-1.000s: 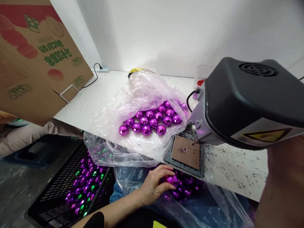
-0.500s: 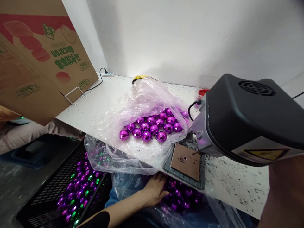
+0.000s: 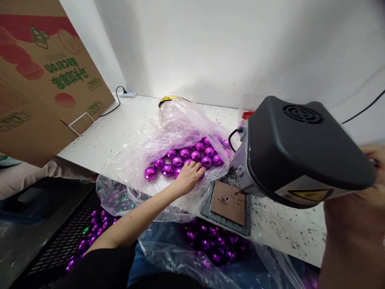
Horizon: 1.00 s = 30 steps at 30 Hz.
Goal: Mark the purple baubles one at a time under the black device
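Observation:
My left hand [image 3: 188,176] rests among the shiny purple faceted balls [image 3: 180,159] lying on a clear plastic bag [image 3: 168,132] on the white table [image 3: 126,128]; its fingers curl over a ball at the near right of the group. My right hand [image 3: 371,168] is at the far right edge, blurred, against the back end of a black machine head [image 3: 297,148]. Below that head lies a brown cardboard square on a grey plate [image 3: 227,202]. A second clear bag [image 3: 216,245] with more purple balls hangs below the table edge.
A large cardboard box [image 3: 45,76] stands at the left. A black crate [image 3: 78,241] with purple and green balls sits low on the left. A power strip [image 3: 128,94] and cable lie at the back of the speckled table, by the white wall.
My left hand has risen from the lower bag of balls to the balls on the table bag. The purple ball it held a second ago is no longer in it.

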Available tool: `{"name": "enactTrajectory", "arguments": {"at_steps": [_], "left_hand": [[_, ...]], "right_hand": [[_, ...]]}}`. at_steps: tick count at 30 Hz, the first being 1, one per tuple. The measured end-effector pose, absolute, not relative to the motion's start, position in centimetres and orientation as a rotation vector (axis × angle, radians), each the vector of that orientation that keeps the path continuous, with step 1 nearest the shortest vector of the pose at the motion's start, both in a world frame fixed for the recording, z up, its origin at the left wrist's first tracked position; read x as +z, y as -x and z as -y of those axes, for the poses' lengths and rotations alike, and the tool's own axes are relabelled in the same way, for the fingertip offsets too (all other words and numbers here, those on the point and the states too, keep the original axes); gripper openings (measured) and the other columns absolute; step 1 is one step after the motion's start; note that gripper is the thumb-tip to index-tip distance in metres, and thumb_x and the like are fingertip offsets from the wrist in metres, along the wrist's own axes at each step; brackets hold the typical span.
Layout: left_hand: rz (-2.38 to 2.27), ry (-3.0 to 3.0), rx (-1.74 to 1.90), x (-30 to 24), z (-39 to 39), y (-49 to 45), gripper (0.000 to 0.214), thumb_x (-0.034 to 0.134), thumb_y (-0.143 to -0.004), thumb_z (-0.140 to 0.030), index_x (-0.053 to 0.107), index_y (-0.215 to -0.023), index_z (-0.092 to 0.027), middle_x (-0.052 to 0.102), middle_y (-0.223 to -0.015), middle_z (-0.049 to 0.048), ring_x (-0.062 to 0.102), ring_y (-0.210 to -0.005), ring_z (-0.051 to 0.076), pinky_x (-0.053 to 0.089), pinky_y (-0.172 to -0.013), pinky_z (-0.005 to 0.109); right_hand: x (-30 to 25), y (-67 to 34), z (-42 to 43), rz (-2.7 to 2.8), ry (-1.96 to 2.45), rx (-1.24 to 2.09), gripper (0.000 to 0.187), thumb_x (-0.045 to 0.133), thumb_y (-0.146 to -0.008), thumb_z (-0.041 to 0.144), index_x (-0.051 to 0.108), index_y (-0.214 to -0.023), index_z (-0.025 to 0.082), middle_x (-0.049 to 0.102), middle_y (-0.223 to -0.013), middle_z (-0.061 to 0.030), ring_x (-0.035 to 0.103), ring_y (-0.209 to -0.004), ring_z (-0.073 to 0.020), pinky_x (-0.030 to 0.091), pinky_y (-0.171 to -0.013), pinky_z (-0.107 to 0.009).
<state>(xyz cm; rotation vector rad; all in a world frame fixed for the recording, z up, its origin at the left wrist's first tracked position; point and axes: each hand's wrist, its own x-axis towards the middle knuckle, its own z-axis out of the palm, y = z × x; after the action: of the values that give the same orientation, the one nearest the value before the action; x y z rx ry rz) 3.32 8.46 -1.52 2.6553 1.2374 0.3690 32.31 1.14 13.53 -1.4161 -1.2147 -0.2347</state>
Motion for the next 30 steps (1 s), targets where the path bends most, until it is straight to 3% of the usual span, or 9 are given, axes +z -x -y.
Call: {"name": "enactTrajectory", "arguments": {"at_steps": [5,8,14,17,21,26,30], "left_hand": [[-1.211,-2.085,0.826,-0.2,-6.8,-2.1,0.049,0.074,-0.086,-0.021,0.058,-0.132,-0.02,0.064,-0.13,0.0131,0.059,-0.12,0.031,0.045,-0.105,0.05],[-0.956,-1.41,0.874,1.1,-4.7,-1.9,0.053,0.074,-0.088,-0.036,0.056,-0.137,-0.024,0.065,-0.126,0.0095,0.064,-0.111,0.025,0.054,-0.093,0.04],[-0.685,-0.753,0.797,0.1,-2.2,-4.9,0.048,0.085,-0.079,-0.039,0.068,-0.12,-0.02,0.066,-0.118,0.0094,0.067,-0.098,0.019,0.059,-0.081,0.03],[-0.7,-0.771,0.788,-0.8,-2.1,-6.4,0.045,0.081,-0.083,-0.047,0.067,-0.114,-0.017,0.068,-0.109,0.0087,0.069,-0.092,0.019,0.06,-0.078,0.031],[-0.832,-0.99,0.789,-1.9,-2.2,-7.8,0.049,0.075,-0.086,-0.054,0.065,-0.117,-0.018,0.069,-0.11,0.0074,0.067,-0.099,0.021,0.057,-0.076,0.028],[-0.926,-1.365,0.874,-3.6,-1.8,-9.0,0.046,0.071,-0.09,-0.049,0.062,-0.124,-0.02,0.07,-0.118,0.0073,0.064,-0.113,0.025,0.049,-0.102,0.041],[-0.992,-1.667,0.87,-4.1,-1.3,-9.6,0.04,0.069,-0.092,-0.042,0.062,-0.124,-0.02,0.069,-0.123,0.0103,0.062,-0.116,0.029,0.047,-0.105,0.047]], "right_hand": [[13.8,-32.4,-0.8,1.207,1.462,-0.212,0.023,0.055,-0.078,0.039,0.058,-0.072,0.017,0.049,-0.062,0.0,0.041,-0.058,-0.0086,0.028,-0.056,-0.027],[13.5,-32.5,-0.9,1.191,1.446,-0.194,0.021,0.056,-0.079,0.037,0.058,-0.073,0.017,0.047,-0.061,0.0007,0.039,-0.056,-0.008,0.025,-0.055,-0.027],[13.4,-32.4,-0.9,1.23,1.386,-0.218,0.019,0.056,-0.082,0.032,0.058,-0.074,0.014,0.046,-0.063,0.0014,0.04,-0.06,-0.0058,0.027,-0.058,-0.024],[13.8,-32.0,-0.7,1.241,1.406,-0.199,0.022,0.056,-0.083,0.034,0.057,-0.073,0.014,0.047,-0.065,0.0019,0.04,-0.061,-0.005,0.028,-0.059,-0.022],[14.1,-31.7,-0.5,1.233,1.409,-0.147,0.029,0.056,-0.086,0.04,0.055,-0.073,0.014,0.045,-0.066,0.0019,0.038,-0.062,-0.0058,0.028,-0.06,-0.023],[14.0,-31.8,-0.6,1.253,1.384,-0.138,0.026,0.056,-0.086,0.037,0.053,-0.074,0.014,0.042,-0.066,0.0026,0.035,-0.062,-0.0051,0.027,-0.06,-0.022],[14.0,-31.9,-0.5,1.267,1.375,-0.143,0.027,0.057,-0.087,0.037,0.052,-0.074,0.014,0.04,-0.065,0.0031,0.035,-0.061,-0.0044,0.026,-0.059,-0.022]]}}
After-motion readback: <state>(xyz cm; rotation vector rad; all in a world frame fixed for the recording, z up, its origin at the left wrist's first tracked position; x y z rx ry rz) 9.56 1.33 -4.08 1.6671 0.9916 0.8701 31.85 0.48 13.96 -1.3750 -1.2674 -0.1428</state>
